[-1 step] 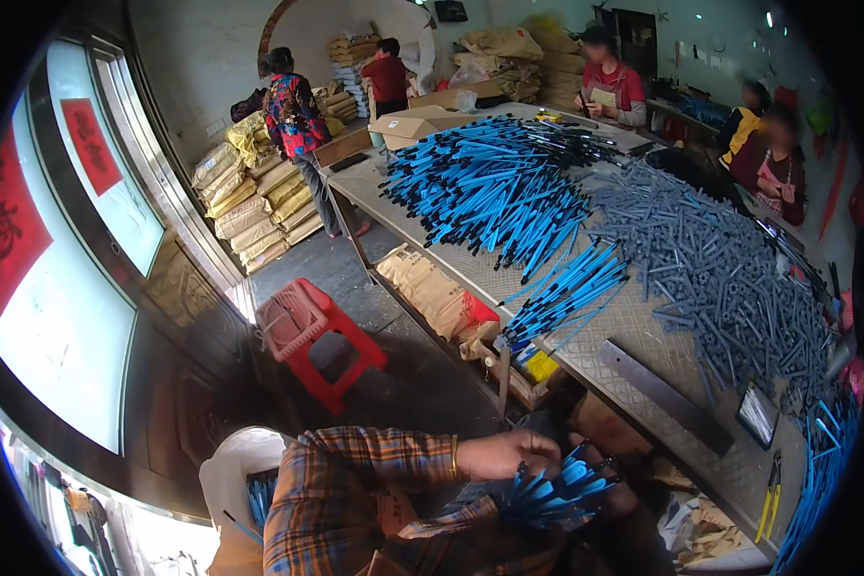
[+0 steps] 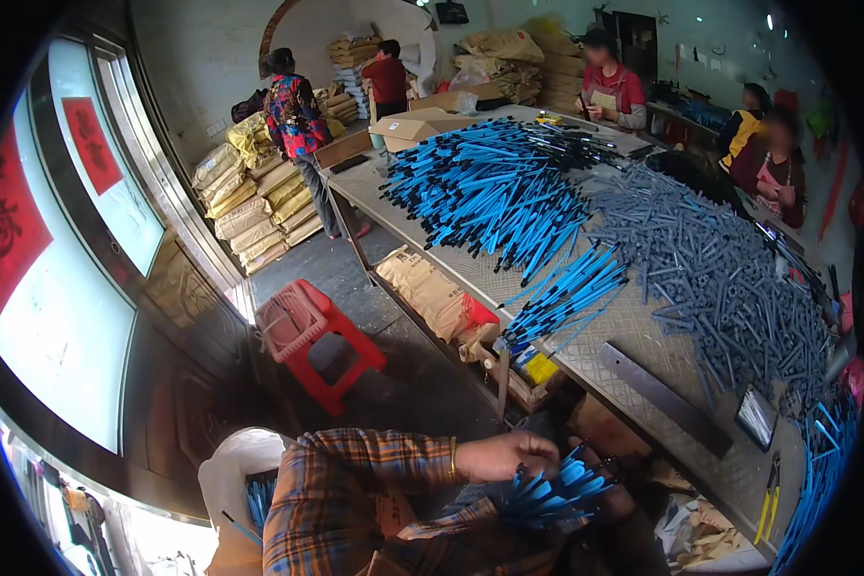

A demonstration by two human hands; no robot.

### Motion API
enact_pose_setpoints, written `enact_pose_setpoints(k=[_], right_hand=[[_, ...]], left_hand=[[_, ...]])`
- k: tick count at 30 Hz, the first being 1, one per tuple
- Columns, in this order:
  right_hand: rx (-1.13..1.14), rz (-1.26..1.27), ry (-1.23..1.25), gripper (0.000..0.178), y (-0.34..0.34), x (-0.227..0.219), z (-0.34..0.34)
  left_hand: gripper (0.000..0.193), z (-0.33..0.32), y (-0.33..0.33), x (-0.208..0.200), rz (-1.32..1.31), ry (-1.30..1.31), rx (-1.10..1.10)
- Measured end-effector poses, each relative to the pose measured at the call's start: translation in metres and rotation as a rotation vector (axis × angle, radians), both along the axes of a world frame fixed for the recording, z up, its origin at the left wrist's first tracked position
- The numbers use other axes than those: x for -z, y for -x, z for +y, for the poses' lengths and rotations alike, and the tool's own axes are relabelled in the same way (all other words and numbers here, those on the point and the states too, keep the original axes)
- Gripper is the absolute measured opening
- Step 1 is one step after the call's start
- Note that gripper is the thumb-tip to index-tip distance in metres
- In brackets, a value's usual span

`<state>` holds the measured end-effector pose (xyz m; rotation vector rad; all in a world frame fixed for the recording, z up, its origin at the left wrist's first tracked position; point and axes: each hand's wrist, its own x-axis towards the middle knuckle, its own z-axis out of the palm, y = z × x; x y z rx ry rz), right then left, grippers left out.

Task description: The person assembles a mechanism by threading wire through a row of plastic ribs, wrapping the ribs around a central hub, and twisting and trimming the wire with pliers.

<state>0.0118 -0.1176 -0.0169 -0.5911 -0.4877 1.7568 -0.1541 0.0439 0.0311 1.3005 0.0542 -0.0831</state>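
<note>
Left hand (image 2: 505, 454) curled, fingers together on top of bundle of blue sticks (image 2: 555, 490), low in view below counter (image 2: 643, 331) edge. Right hand (image 2: 616, 497) mostly hidden beneath bundle; grip cannot tell. Against earlier frame: no visible change, hands and bundle same place. Counter carries blue stick heap (image 2: 490, 187), grey stick heap (image 2: 720, 269). Red stool (image 2: 312, 336) on floor, left.

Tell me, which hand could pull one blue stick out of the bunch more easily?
Probably the left hand. It rests on top of the bunch of blue sticks, fingers at their ends. The right hand sits underneath, mostly hidden, apparently holding the bunch.
</note>
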Motion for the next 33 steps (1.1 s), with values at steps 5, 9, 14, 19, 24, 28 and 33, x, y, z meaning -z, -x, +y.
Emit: enact_pose_setpoints(k=[5, 9, 14, 19, 24, 28, 33], right_hand=[[0.097, -0.23, 0.04, 0.055, 0.017, 0.026, -0.01], [0.11, -0.585, -0.158, 0.06, 0.025, 0.062, -0.022], [-0.007, -0.478, 0.054, 0.053, 0.028, -0.024, -0.007], [-0.088, -0.506, -0.164, 0.052, 0.016, 0.045, -0.001], [-0.155, -0.476, -0.3, 0.05, 0.022, 0.028, -0.003], [-0.128, -0.585, -0.345, 0.047, 0.019, 0.06, -0.01], [-0.156, -0.574, -0.19, 0.045, 0.022, 0.027, -0.012]], left_hand=[[0.011, -0.002, 0.001, 0.002, -0.041, -0.03, -0.014], [0.009, -0.005, -0.003, 0.0, -0.053, -0.02, -0.014], [0.011, -0.009, -0.004, -0.004, -0.015, -0.082, 0.019], [0.012, -0.018, -0.008, -0.011, -0.043, -0.15, 0.047], [0.011, -0.023, -0.005, -0.007, -0.024, -0.14, 0.031], [0.012, -0.019, -0.01, -0.004, -0.084, -0.163, 0.065], [0.012, -0.013, -0.015, -0.009, -0.003, -0.135, 0.134]])
